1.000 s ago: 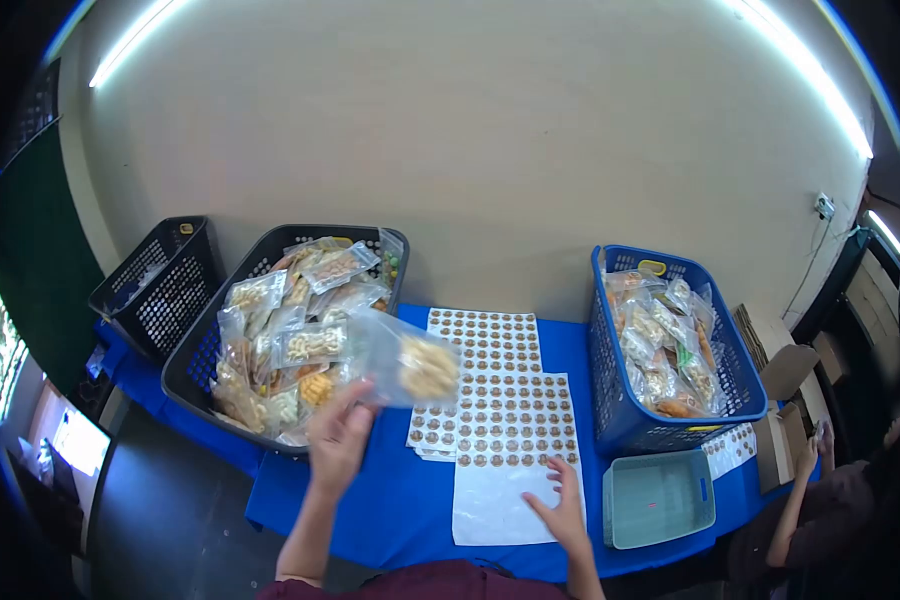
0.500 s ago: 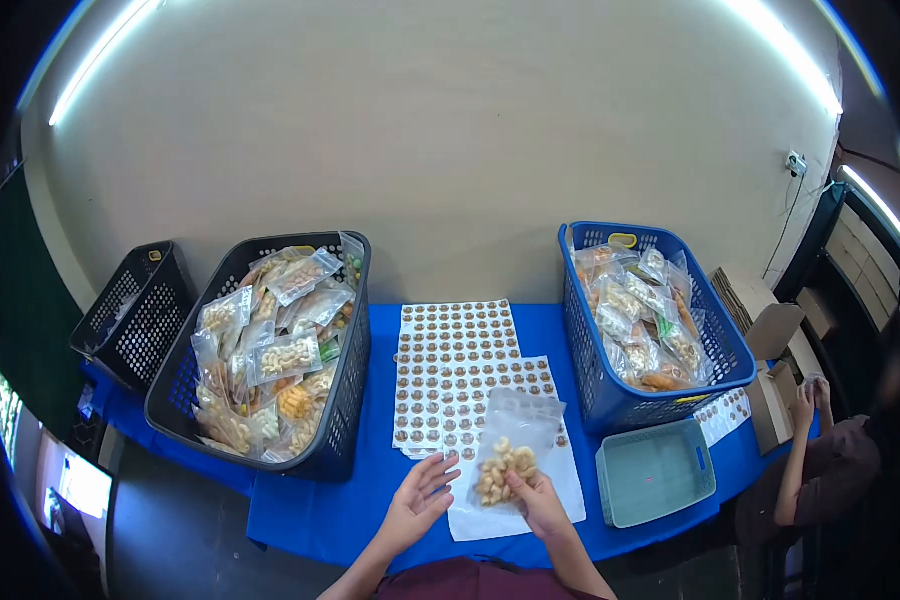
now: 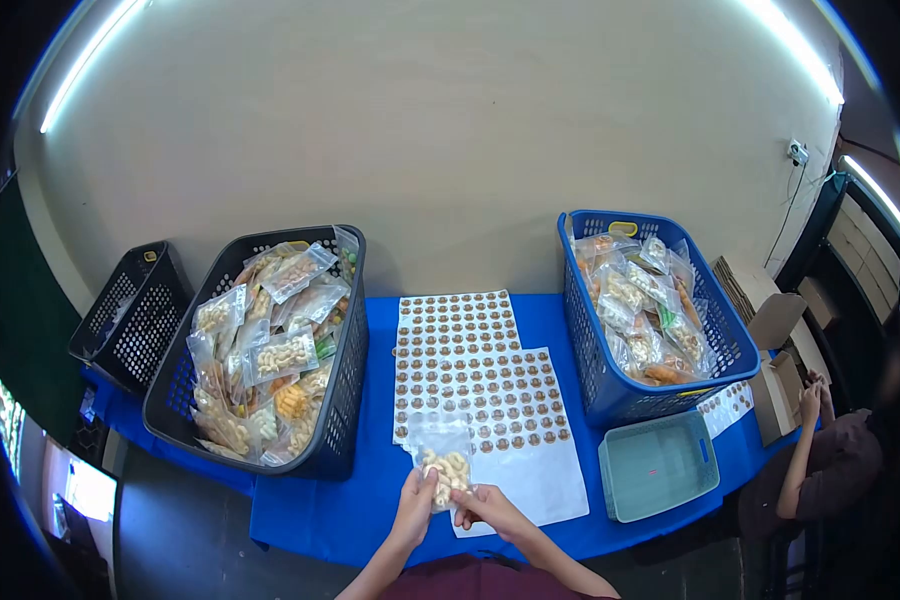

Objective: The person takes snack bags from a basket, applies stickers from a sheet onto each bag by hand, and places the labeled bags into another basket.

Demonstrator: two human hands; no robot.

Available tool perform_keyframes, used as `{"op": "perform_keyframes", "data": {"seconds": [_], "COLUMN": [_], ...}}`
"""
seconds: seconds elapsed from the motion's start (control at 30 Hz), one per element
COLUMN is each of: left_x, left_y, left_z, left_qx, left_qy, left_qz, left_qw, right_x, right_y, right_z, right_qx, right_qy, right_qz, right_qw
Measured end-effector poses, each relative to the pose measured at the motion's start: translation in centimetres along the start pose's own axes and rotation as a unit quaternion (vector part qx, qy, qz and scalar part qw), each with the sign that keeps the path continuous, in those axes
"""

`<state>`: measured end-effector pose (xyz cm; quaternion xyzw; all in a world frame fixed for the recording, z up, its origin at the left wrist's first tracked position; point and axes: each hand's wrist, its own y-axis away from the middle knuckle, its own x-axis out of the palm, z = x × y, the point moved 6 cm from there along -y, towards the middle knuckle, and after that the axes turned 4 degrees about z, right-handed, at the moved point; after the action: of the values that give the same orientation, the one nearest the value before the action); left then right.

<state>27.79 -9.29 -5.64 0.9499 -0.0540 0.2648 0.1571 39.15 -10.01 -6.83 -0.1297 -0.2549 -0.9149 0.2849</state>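
A clear plastic bag of pale, curved snack pieces is held low in front of me, over the near left part of the sticker sheets. My left hand grips its left side with the thumb on the front. At the lower right of the bag, my right hand pinches it between thumb and fingers. Beneath and beyond the bag lie white sheets of round brown stickers; the near part of the front sheet is bare of stickers.
A black basket full of snack bags stands left, a smaller black basket beyond it. At right are a blue basket of snack bags and a shallow green tray. Another person is beside cardboard boxes at far right.
The bag has moved left and slightly towards me in my right hand. My left hand, open and apart before, has closed on the bag's left side.
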Motion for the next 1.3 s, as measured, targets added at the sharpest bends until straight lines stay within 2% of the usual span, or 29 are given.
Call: {"op": "perform_keyframes", "data": {"seconds": [0.03, 0.07, 0.17, 0.3, 0.43, 0.53, 0.67, 0.77, 0.87, 0.97, 1.0, 1.03, 1.1, 1.2, 1.3], "left_x": [-0.7, -1.2, -1.9, -3.2, -3.5, -3.9, -3.3, -4.8, -6.6, -7.9, -8.0, -8.2, -8.6, -8.5, -8.8], "left_y": [-0.4, -0.7, -0.2, 0.4, 0.3, -0.4, -0.5, -1.3, -2.0, -2.7, -2.6, -2.6, -2.6, -2.4, -2.4], "left_z": [0.9, 2.1, 3.7, 3.3, 3.4, 3.4, 1.5, 2.2, 2.7, 1.4, 0.4, -0.1, -1.1, -1.4, -0.5], "left_qx": [-0.039, -0.093, -0.145, -0.123, -0.139, -0.095, -0.154, -0.197, -0.153, -0.059, -0.060, -0.054, -0.041, -0.041, -0.049], "left_qy": [0.032, 0.075, 0.071, -0.064, -0.057, -0.065, 0.067, 0.182, 0.083, 0.055, 0.038, 0.034, 0.025, 0.046, 0.040], "left_qz": [-0.002, 0.037, 0.057, 0.095, 0.065, 0.034, 0.052, 0.038, 0.002, -0.034, -0.051, -0.055, -0.066, -0.076, -0.085], "left_qw": [0.999, 0.992, 0.985, 0.986, 0.987, 0.993, 0.984, 0.963, 0.985, 0.996, 0.996, 0.996, 0.997, 0.995, 0.994], "right_x": [-0.4, -0.5, -1.0, -1.1, -1.8, -2.1, -1.5, -1.2, -1.5, -4.3, -6.2, -8.2, -11.1, -12.1, -10.9], "right_y": [-0.5, -0.7, -1.0, -0.9, -1.9, -2.5, -2.9, -3.5, -4.6, -6.9, -8.6, -10.3, -12.8, -14.7, -14.4], "right_z": [-1.4, -2.1, -2.9, -3.2, -2.6, -1.9, -1.1, -1.2, -2.3, -3.3, -4.6, -5.5, -7.0, -9.0, -8.5], "right_qx": [0.033, 0.033, 0.032, 0.033, 0.049, 0.055, 0.039, 0.051, 0.082, 0.126, 0.096, 0.052, -0.038, -0.057, -0.094], "right_qy": [-0.031, -0.028, -0.012, 0.034, 0.109, 0.125, 0.078, 0.105, 0.122, 0.064, 0.064, 0.131, 0.261, 0.391, 0.560], "right_qz": [-0.001, -0.010, -0.025, -0.027, -0.007, -0.011, 0.027, 0.053, 0.117, 0.044, 0.007, -0.052, -0.164, -0.227, -0.288], "right_qw": [0.999, 0.999, 0.999, 0.999, 0.993, 0.991, 0.996, 0.992, 0.982, 0.989, 0.993, 0.989, 0.950, 0.890, 0.771]}}
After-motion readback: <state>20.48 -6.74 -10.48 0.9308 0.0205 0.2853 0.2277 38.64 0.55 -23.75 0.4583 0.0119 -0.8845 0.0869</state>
